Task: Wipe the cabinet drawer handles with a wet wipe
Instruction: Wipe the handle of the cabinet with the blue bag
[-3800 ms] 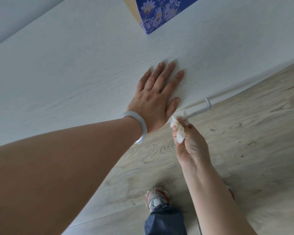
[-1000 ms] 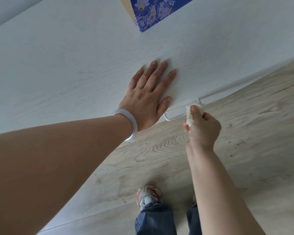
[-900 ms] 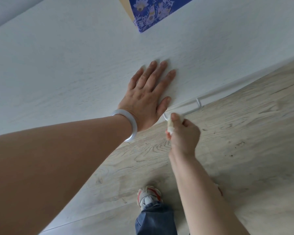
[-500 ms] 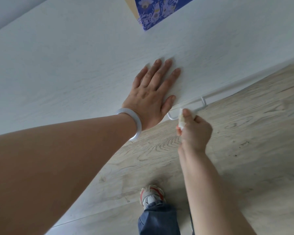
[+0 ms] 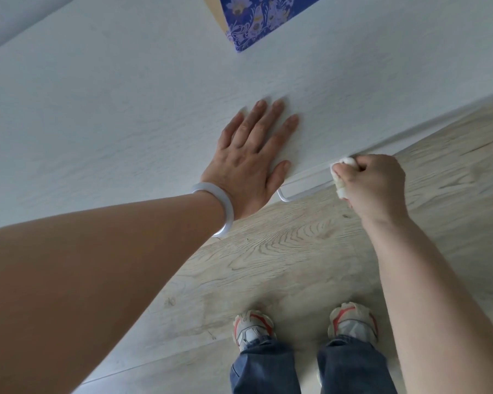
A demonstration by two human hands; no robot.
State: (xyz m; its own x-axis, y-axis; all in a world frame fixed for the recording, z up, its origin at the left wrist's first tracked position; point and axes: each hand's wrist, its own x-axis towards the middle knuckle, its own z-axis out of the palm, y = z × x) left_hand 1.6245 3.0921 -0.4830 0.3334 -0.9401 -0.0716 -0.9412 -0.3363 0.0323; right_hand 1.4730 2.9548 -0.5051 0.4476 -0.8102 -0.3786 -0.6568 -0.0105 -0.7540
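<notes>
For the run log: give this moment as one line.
left hand flat on cabinet top | right hand pinches wet wipe on handle

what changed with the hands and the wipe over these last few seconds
The right hand, gripping the wet wipe, slid back and forth along the drawer handle and is now at its right end. The left hand stayed flat on the cabinet top.

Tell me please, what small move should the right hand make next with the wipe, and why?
Probably slide the right hand, which pinches the wet wipe on the handle, back along the bar toward the left hand. The wipe sits at the bar's far end, and the stretch down to the bend near the left hand lies bare. The left hand rests flat on the cabinet top.
</notes>
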